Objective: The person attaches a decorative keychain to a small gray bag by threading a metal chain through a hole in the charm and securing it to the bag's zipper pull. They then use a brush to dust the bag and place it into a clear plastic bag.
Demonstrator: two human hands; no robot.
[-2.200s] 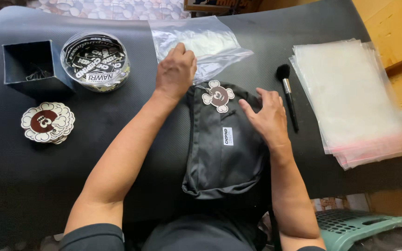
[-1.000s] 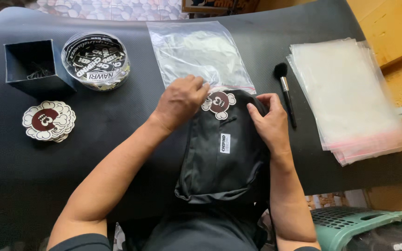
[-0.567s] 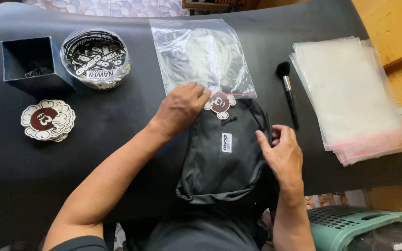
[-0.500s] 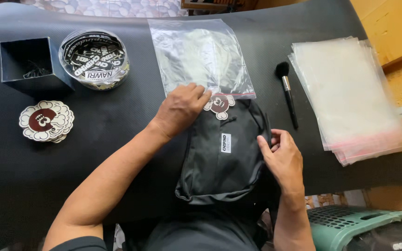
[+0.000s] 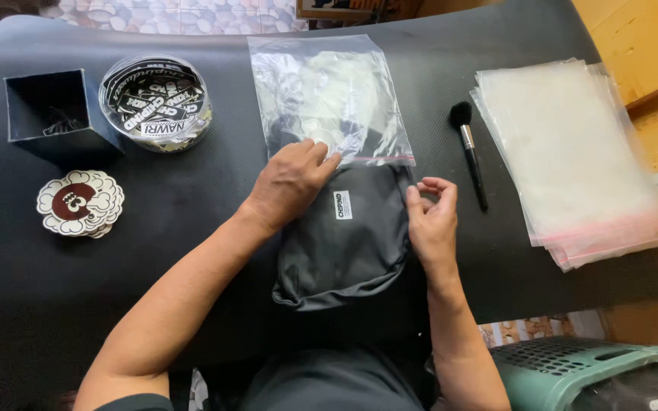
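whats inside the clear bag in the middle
The top end of the black pouch sits inside the clear bag, showing dark through the plastic. The left hand covers the bag's mouth there, so how far it is in cannot be seen.

Probably a small packing workshop — stack of clear bags [image 5: 573, 160], sticker tub [image 5: 155, 103], black work table [image 5: 192, 198].

A single head-worn camera looked steeply down from above the person's own chest onto the black counter [image 5: 192, 228], facing away from the body, close enough that both forearms entered from the bottom edge.
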